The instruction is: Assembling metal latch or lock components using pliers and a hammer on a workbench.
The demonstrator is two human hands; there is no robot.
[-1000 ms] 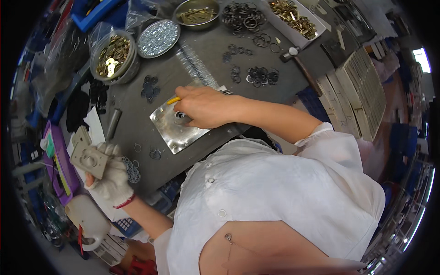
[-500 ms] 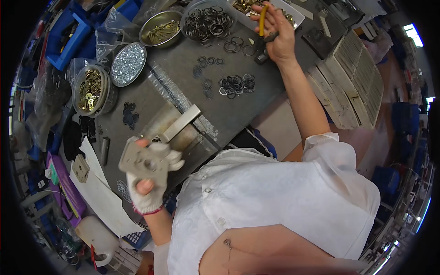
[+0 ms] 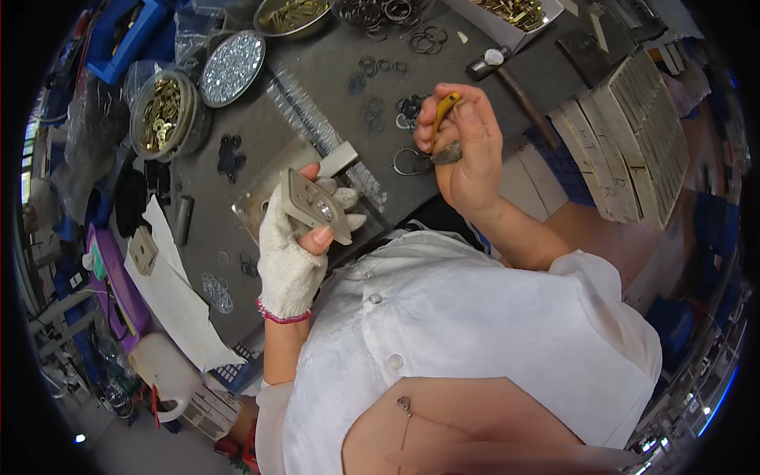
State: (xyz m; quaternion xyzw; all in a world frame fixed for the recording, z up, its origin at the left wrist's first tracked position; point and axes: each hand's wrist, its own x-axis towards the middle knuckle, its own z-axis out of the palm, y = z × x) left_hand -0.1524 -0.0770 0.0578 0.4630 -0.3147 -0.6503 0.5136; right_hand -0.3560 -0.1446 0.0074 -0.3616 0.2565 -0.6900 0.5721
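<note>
Head view: my left hand (image 3: 291, 252), gloved, grips the grey metal plate (image 3: 315, 206) just above the counter (image 3: 317, 87) edge. Right hand (image 3: 467, 150) is closed on a yellow-handled tool (image 3: 443, 119), up & right of the plate. Loose pinch, so the plate could slip, or the tool tip could jab my thumb.

Left hand (image 3: 297, 241), gloved, is raised with its grip closed; right hand (image 3: 467, 146), bare, is clenched, forearm extended forward.
</note>
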